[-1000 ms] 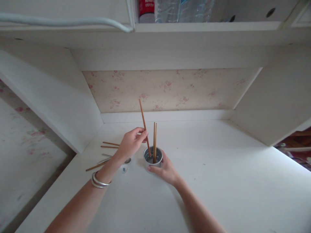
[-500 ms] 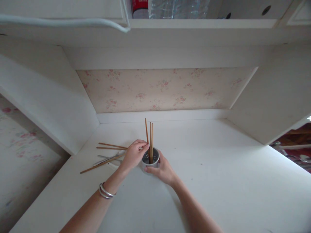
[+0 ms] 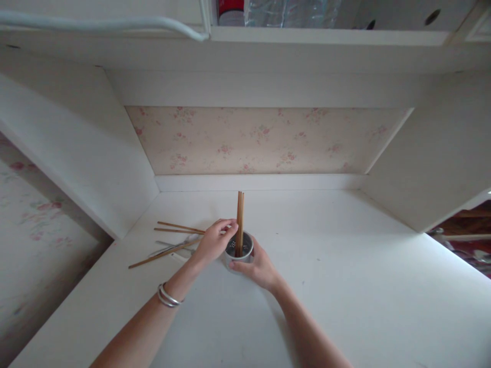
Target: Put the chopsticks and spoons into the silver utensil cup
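Your left hand (image 3: 217, 238) pinching upright wooden chopsticks (image 3: 240, 214), your right hand (image 3: 261, 267) curled round their perforated metal cup (image 3: 248, 249), metal utensils (image 3: 164, 244) on the smooth surface (image 3: 326, 306).

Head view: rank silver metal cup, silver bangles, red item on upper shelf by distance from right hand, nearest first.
1. Silver metal cup, gripped by the right hand.
2. Silver bangles, on the left wrist.
3. Red item, on the upper shelf.
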Demonstrator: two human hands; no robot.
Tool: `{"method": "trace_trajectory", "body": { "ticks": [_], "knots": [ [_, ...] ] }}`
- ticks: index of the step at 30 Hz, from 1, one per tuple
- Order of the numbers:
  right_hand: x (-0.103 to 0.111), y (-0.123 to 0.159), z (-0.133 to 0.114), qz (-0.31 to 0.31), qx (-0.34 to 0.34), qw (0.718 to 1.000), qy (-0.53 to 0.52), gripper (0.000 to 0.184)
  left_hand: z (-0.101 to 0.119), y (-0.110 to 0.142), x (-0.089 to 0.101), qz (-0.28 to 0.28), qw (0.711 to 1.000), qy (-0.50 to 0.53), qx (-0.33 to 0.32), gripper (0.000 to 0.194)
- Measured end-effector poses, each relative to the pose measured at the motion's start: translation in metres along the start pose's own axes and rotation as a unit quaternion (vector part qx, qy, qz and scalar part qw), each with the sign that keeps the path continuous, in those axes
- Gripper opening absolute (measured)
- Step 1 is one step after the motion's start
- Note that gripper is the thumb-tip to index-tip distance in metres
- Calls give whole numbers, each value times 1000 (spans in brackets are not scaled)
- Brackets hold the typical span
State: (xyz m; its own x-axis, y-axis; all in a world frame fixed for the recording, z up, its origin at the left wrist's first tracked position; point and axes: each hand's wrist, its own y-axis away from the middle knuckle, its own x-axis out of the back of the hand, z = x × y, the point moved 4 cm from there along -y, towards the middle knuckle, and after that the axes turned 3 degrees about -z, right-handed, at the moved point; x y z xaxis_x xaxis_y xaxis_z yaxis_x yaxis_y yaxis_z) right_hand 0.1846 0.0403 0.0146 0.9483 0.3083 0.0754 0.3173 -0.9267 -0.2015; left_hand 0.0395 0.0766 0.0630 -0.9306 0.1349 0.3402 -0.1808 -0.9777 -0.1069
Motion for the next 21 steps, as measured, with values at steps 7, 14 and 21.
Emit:
{"method": "trace_trajectory", "body": {
  "ticks": [7,14,21],
  "knots": [
    [1,-1,-2,-34,7,999,-3,73,-19,41,-18,-134,957,258,13,102],
    [10,6,-2,-83,2,997,-7,89,-22,44,-33,-74,960,267,-27,85],
    [37,6,-11,150,71,986,-1,80,-23,46,-36,-51,964,260,-35,76]
  ]
}}
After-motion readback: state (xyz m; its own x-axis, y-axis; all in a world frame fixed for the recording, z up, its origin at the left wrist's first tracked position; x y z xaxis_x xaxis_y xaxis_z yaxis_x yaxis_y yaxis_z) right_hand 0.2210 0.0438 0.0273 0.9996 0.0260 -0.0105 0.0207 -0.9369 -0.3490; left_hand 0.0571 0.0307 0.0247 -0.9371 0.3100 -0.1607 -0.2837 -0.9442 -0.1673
